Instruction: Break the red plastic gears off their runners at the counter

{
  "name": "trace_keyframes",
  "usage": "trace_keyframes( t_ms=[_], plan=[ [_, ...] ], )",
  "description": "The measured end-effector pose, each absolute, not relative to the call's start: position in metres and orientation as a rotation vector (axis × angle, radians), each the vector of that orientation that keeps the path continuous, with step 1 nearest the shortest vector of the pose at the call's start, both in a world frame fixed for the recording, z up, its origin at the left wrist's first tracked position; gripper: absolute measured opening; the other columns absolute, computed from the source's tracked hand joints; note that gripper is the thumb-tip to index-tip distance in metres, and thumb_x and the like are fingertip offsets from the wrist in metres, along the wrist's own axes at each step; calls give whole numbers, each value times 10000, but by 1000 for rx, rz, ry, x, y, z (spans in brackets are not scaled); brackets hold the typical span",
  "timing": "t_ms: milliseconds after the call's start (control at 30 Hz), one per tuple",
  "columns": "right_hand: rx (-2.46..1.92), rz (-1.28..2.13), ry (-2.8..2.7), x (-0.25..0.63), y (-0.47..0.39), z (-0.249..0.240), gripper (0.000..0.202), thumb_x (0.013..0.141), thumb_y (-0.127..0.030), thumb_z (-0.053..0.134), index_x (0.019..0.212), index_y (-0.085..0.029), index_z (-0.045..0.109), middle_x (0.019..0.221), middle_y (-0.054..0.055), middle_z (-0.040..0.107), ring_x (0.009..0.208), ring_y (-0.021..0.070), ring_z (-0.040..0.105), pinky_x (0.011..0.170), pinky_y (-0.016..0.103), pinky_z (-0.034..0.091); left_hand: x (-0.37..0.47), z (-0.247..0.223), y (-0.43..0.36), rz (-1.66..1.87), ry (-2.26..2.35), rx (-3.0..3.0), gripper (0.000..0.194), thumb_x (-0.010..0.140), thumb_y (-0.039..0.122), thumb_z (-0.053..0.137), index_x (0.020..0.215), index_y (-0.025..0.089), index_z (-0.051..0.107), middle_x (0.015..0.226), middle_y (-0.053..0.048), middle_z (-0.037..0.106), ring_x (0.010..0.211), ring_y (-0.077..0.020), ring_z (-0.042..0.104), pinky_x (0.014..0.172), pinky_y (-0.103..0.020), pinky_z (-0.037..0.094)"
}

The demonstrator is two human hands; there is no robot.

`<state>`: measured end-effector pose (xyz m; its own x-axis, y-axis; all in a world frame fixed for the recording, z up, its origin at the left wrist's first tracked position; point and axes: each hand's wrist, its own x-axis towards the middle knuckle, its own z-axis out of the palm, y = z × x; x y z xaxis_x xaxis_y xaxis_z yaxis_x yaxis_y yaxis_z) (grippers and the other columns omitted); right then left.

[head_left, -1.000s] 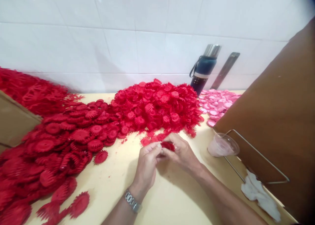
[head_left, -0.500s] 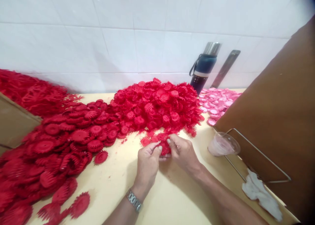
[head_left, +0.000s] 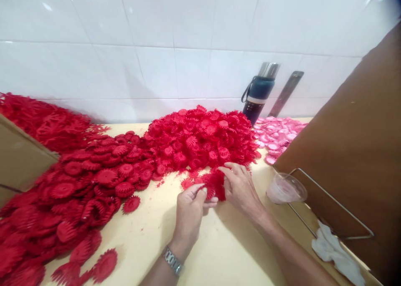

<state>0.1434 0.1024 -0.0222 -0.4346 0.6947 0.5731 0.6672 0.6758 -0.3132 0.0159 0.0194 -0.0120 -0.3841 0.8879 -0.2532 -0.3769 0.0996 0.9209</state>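
My left hand [head_left: 191, 204] is closed, its thumb and fingers pinching a small red fringed disc [head_left: 209, 191], with fingertips showing beneath it. To the right, my right hand [head_left: 239, 186] has its fingers bent at the edge of a darker red fringed piece [head_left: 220, 185], which it seems to grip. Part of that piece is behind the fingers. Just beyond both hands, a few loose red discs [head_left: 188, 182] lie at the foot of a large heap of red fringed flower pieces [head_left: 200, 140].
Flatter red discs [head_left: 106, 176] spread along the left, with red strips [head_left: 46, 123] behind. A dark blue flask [head_left: 259, 94] and pink discs [head_left: 278, 133] are by the wall. On the right are a plastic cup [head_left: 285, 190], bent wire [head_left: 332, 202], white cloth [head_left: 336, 252] and brown board [head_left: 351, 144].
My right hand has drawn slightly right and up, away from my left hand, exposing a darker red piece between them. The left hand keeps its pinch. The whole view has shifted a little downward.
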Motion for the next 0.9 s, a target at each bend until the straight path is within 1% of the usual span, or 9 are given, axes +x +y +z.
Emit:
trace_keyframes(
  t_ms=[67, 133, 233, 300, 333, 500, 600, 733, 900],
  plan=[
    [-1011, 98, -2167, 142, 100, -18, 232, 806, -184, 481, 994, -170, 616, 1050, 112, 560, 971, 256, 484, 840, 402, 379, 15, -11, 20, 1518, 1281, 544, 209, 704, 250, 593, 826, 85, 632, 657, -63, 654, 595, -165, 629, 568, -251, 502],
    [-901, 293, -2176, 140, 94, -13, 211, 810, -264, 541, 996, -184, 603, 981, 81, 582, 909, 223, 506, 816, 369, 396, 14, -11, 20, 1533, 1186, 570, 192, 711, 244, 594, 814, 89, 641, 717, -69, 664, 642, -163, 628, 606, -256, 504],
    [-743, 621, -2222, 134, 86, -9, 103, 788, -243, 599, 878, -192, 592, 797, 19, 592, 756, 165, 516, 694, 286, 415, 15, -13, 18, 1510, 1063, 618, 175, 731, 249, 586, 771, 93, 655, 758, -76, 667, 698, -163, 620, 606, -237, 493],
    [-707, 713, -2214, 131, 84, -9, 22, 794, -201, 592, 800, -182, 581, 735, 7, 584, 706, 150, 506, 649, 264, 403, 17, -14, 17, 1477, 1042, 641, 177, 737, 248, 586, 787, 96, 662, 755, -74, 668, 701, -159, 616, 594, -221, 485],
    [-697, 722, -2202, 130, 83, -10, 22, 803, -184, 577, 782, -177, 579, 721, 9, 582, 696, 148, 505, 640, 260, 398, 17, -15, 17, 1465, 1048, 653, 175, 731, 240, 593, 805, 98, 664, 749, -70, 669, 693, -154, 616, 591, -215, 481],
    [-661, 650, -2177, 131, 83, -16, 126, 835, -123, 481, 790, -166, 589, 690, 18, 590, 662, 145, 513, 614, 251, 394, 18, -20, 19, 1463, 1153, 697, 175, 702, 195, 607, 838, 103, 665, 734, -51, 671, 624, -132, 613, 597, -210, 484],
    [-674, 482, -2186, 130, 83, -21, 187, 842, -97, 412, 804, -157, 585, 702, 41, 595, 660, 158, 519, 609, 260, 398, 18, -24, 20, 1485, 1253, 718, 161, 712, 190, 577, 822, 107, 661, 704, -36, 665, 576, -129, 608, 555, -215, 489],
    [-777, 250, -2130, 127, 82, -26, 209, 837, -99, 377, 796, -141, 578, 708, 72, 592, 656, 174, 526, 602, 269, 403, 19, -24, 21, 1502, 1301, 677, 150, 694, 200, 583, 787, 101, 646, 638, -27, 648, 520, -137, 600, 505, -226, 491],
    [-889, 58, -2197, 130, 85, -23, 237, 814, -84, 358, 761, -146, 580, 658, 62, 554, 641, 186, 500, 612, 286, 380, 20, -18, 20, 1498, 1264, 646, 139, 663, 217, 596, 725, 98, 631, 576, -29, 634, 474, -139, 593, 485, -230, 494]
  ],
)
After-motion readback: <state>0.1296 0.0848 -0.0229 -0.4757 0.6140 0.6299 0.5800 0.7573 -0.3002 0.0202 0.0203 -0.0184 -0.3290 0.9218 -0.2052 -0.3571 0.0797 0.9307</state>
